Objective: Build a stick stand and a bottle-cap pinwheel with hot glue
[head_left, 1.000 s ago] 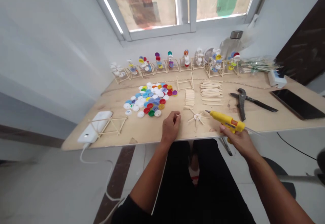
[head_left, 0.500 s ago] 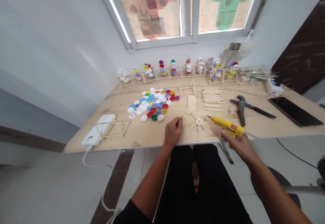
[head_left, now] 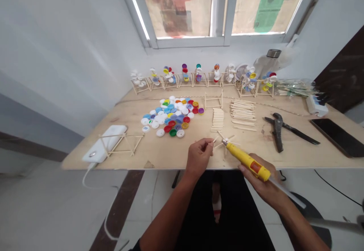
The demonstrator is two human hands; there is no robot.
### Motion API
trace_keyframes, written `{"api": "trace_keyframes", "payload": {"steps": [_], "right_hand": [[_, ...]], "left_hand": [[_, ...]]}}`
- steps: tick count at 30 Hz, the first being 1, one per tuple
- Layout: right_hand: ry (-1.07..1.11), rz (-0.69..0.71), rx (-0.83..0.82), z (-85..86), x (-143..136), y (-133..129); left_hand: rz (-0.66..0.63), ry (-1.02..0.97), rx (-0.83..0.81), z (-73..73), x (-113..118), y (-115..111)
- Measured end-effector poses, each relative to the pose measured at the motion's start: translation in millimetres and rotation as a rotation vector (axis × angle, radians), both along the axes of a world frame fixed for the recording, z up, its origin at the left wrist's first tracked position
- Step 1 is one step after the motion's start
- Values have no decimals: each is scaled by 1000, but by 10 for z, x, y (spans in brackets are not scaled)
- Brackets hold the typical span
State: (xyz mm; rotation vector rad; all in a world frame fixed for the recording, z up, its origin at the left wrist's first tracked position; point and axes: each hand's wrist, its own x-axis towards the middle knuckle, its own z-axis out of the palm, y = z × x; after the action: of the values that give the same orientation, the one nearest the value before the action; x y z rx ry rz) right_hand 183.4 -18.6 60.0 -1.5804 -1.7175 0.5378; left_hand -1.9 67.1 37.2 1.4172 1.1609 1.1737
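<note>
Head camera: where are the two hands?

— Both above the near edge of the wooden table (head_left: 176,156). The left hand (head_left: 200,156) has thumb and fingertips pinched nearly together on a short wooden stick (head_left: 215,139). The right hand (head_left: 264,177) is wrapped around the handle of a yellow hot-glue gun (head_left: 247,161); I can't tell whether a finger presses the trigger.

And the spoked stick wheel (head_left: 227,140)?

— Flat on the table between the hands, with the gun's nozzle at its hub. Whether they touch, I can't tell. Short sticks (head_left: 218,119) lie just behind it, bottle caps (head_left: 170,117) off to the left.

How would these handle?

— The stick looks very light, stiff and easily snapped, so a gentle pinch at the outer end suits it. The wheel I'd judge fragile at its joints; hold it by a spoke, away from any warm glue. The gun seems the heaviest of the three, with a firm plastic body: keep to the handle, since the metal tip is probably hot.
</note>
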Motion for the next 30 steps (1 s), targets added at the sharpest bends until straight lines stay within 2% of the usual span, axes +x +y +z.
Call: {"api": "trace_keyframes", "payload": {"steps": [8,14,25,30], "right_hand": [[-228,72,204,-58,-74,27],[-248,50,224,-91,-83,33],[-265,85,243,-98,-84,14],[-287,56,250,-118,-79,9]], "left_hand": [[1,-43,-108,17,-5,-105],[-12,-69,-157,46,-32,-158],[-28,-94,-154,61,-50,-196],[-28,-91,-161,59,-61,-200]]}}
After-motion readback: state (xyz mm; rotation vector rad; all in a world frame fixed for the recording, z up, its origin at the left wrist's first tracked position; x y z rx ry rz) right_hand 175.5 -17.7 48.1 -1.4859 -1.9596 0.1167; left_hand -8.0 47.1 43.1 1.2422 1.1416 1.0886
